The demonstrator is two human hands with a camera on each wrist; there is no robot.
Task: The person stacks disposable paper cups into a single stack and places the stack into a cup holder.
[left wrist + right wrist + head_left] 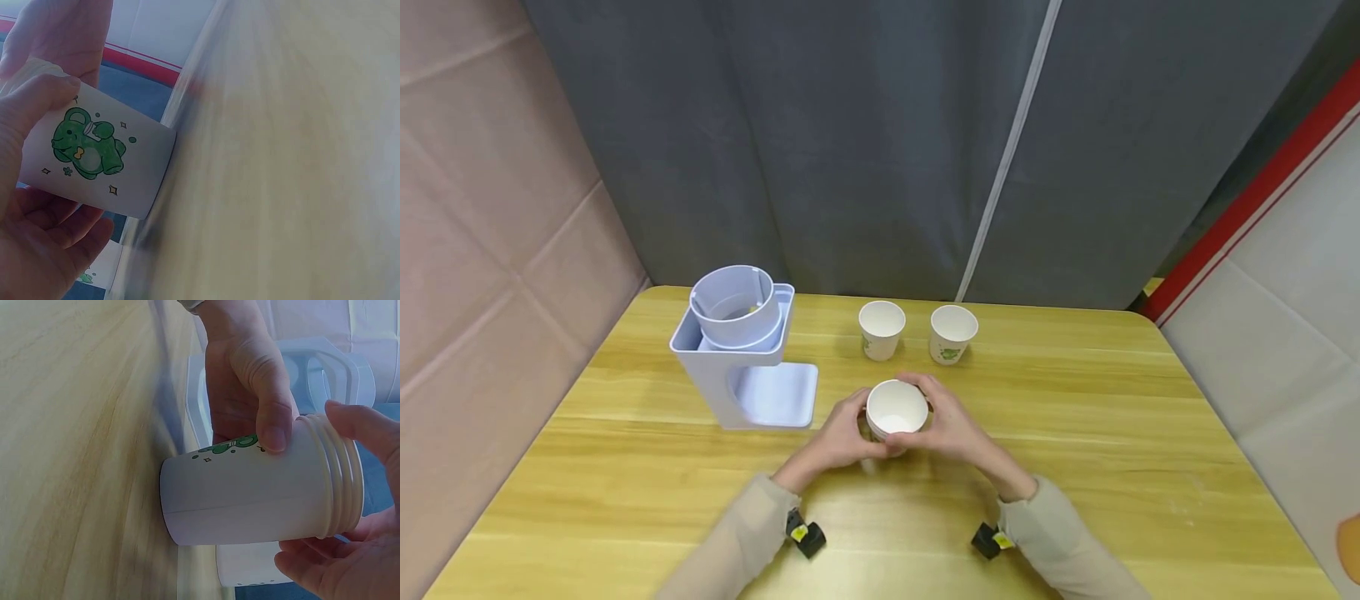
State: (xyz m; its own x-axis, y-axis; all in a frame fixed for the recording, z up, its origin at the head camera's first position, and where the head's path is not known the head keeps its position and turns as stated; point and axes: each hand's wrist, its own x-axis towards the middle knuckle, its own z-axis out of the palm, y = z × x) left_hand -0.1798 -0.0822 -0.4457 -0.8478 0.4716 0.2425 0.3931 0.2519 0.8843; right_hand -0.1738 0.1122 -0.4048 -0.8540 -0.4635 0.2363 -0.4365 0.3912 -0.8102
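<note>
1. Wood-grain tabletop: wide room is left toward its right edge.
2. Pale-blue plastic stand: placed left.
3. By curled fingers of left hand and right hand, nested paper-cup stack is gripped mid-table.
4. Two single paper cups: stood near far edge.

You've got a dark grey curtain with a pale strip behind the table. Your left: pinkish wall. Your right: red-edged white panel.

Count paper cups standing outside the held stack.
2: the left cup and the right cup, side by side beyond the held stack. Extra cups nested inside either one could be hidden.
</note>
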